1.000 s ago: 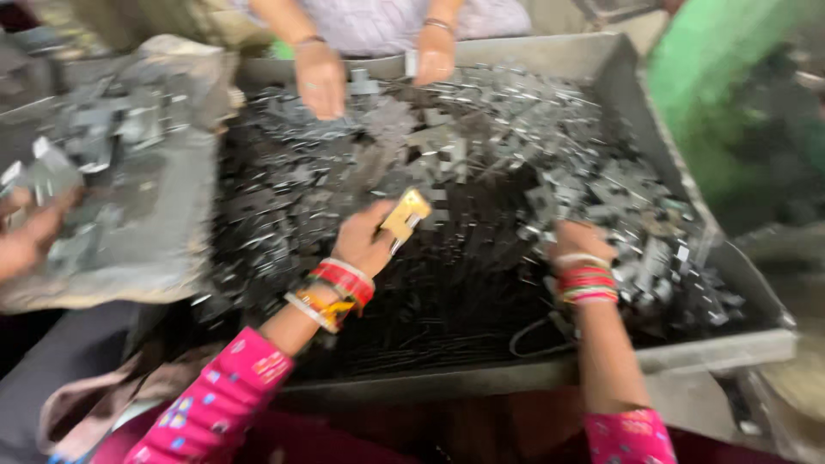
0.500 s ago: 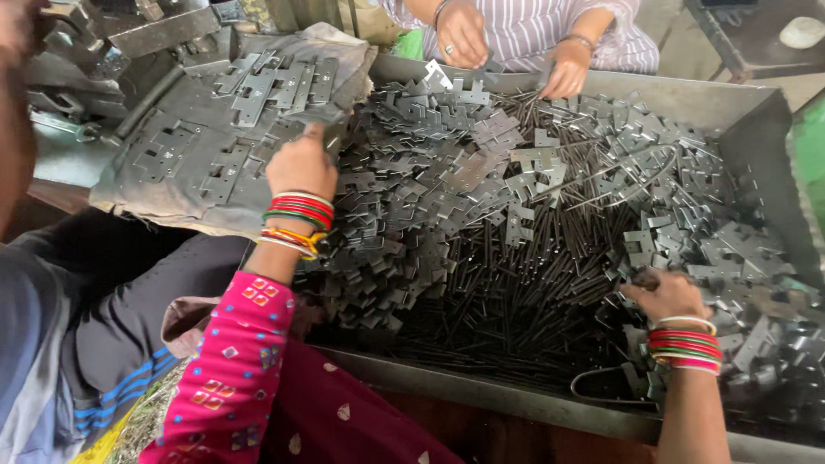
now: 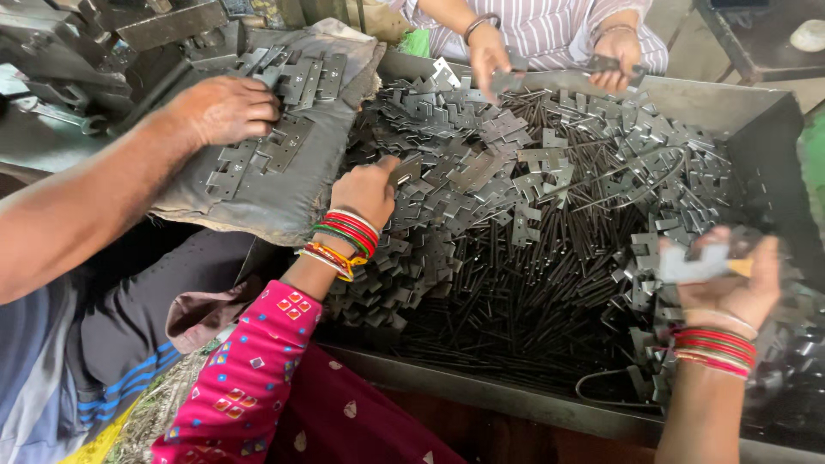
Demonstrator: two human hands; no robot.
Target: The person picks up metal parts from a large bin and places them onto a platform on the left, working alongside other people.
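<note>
The left hand (image 3: 368,191), which half a second ago lay on the grey padded cloth (image 3: 284,193) at the upper left of the frame, now sits lower and nearer the centre, at the left edge of the heap of flat metal hinge plates (image 3: 516,163) in the big metal tray (image 3: 756,112). Its fingers are curled shut on one hinge plate (image 3: 406,170), whose end sticks out past the knuckles.

The right hand (image 3: 730,279), then resting low on the pile at the right, is now lifted at the right edge of the frame, palm towards the camera, fingers closed about a pale flat piece (image 3: 692,265); it is blurred, so its exact kind cannot be told.

The heap reads as the stock being sorted: each hand seems to come away with a piece. Thin dark rods (image 3: 516,301) lie beneath the plates in the middle.

Another person's hand (image 3: 225,110) presses on plates laid on the cloth at upper left, and a third person's two hands (image 3: 490,56) work at the far rim, top centre.
</note>
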